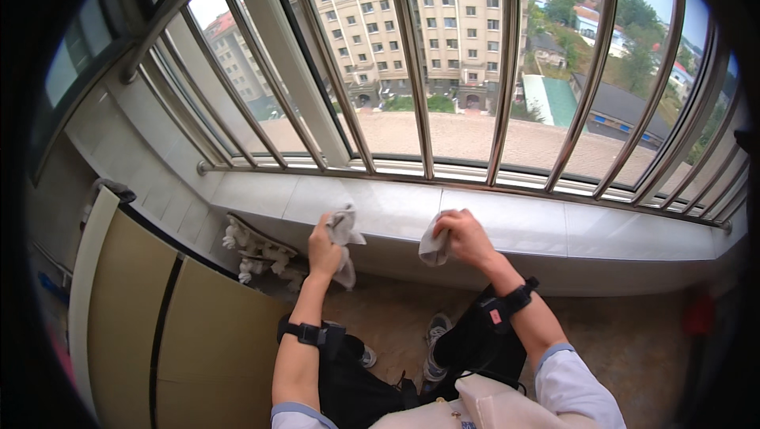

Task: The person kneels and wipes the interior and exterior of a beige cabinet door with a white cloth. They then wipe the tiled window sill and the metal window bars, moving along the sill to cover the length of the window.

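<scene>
My left hand grips a crumpled light-grey cloth, with one end hanging below the fist. A second piece of grey cloth is bunched in my right hand; I cannot tell whether the two are separate. Both hands are over the front edge of a white tiled window sill, my right one slightly nearer its middle. Whether either cloth touches the tiles is unclear. Behind the sill stand upright metal window bars.
At the left is a tan two-panel cabinet or appliance. A carved white ornament leans between it and the sill wall. My shoes rest on the brown floor. A blurred red object is at the far right.
</scene>
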Motion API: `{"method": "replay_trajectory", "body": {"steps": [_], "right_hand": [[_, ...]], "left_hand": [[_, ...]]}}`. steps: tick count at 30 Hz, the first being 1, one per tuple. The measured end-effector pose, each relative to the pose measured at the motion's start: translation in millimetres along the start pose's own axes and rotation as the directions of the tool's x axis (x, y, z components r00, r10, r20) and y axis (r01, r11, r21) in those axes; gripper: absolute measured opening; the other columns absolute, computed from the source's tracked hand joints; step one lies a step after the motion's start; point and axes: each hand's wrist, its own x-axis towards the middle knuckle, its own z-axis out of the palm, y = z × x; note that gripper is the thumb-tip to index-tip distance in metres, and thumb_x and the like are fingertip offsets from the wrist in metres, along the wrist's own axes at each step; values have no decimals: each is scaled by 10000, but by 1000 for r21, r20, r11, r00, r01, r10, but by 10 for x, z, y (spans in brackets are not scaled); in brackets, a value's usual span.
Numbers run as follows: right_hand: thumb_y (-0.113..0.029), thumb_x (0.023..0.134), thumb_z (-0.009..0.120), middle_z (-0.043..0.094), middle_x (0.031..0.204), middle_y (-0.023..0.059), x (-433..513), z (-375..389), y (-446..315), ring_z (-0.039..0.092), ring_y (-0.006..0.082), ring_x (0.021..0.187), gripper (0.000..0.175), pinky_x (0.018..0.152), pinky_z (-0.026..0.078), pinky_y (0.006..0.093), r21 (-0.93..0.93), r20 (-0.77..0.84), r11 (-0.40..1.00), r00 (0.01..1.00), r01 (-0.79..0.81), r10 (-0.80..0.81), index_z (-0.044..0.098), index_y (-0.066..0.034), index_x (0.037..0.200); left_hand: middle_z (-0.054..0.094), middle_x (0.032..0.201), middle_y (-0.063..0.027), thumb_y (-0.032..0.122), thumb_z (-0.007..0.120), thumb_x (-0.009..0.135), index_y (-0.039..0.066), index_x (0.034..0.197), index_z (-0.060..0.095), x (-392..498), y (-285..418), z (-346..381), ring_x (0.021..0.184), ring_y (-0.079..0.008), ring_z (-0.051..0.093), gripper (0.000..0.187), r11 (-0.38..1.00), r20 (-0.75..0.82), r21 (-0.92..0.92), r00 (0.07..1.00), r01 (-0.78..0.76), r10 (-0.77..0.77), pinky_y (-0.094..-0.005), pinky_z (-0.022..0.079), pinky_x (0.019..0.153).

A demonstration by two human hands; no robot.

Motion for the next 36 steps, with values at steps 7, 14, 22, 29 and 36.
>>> {"method": "replay_trajectory", "body": {"steps": [7,14,22,29,36], "right_hand": [[90,745,659,655,1199,63,1142,-2105,-997,574,299,1132,375,913,476,441,-683,-407,630,525,368,-748,727,-206,966],[-158,804,779,411,1375,235,2318,-2902,-1541,428,476,1229,472,1027,367,570,-925,-335,373,295,80,-895,560,-72,1213],[-54,927,622,580,1095,159,2183,-2163,-732,537,339,1086,195,792,506,424,-825,-531,564,393,-37,-751,689,-186,1053],[-83,897,662,532,1116,177,817,-837,107,559,381,1028,272,875,467,472,-554,-603,825,737,-113,-304,750,-173,1139],[-150,888,683,556,1118,92,147,-393,291,495,300,1080,228,907,397,417,-662,-448,713,885,-232,-128,783,-210,1084]], "left_hand": [[595,1243,-199,208,597,991,54,1314,545,109,-482,228,1160,-403,555,361,998,-281,-69,960,-2,-17,-458,452,974],[512,1416,-189,111,618,936,68,1336,540,154,-642,616,1319,-395,471,409,1000,-180,-28,984,-11,6,-458,405,1096],[461,1473,-174,63,624,894,83,1314,563,231,-525,803,1354,-393,436,424,986,-6,98,991,-136,137,-457,390,1116],[487,1447,-171,171,658,903,90,1320,561,205,-546,790,1354,-391,437,435,979,61,155,991,-130,122,-465,378,1122],[524,1422,-146,215,650,917,147,1346,551,112,-627,692,1370,-388,423,446,961,184,217,974,-172,132,-484,355,1133]]}}
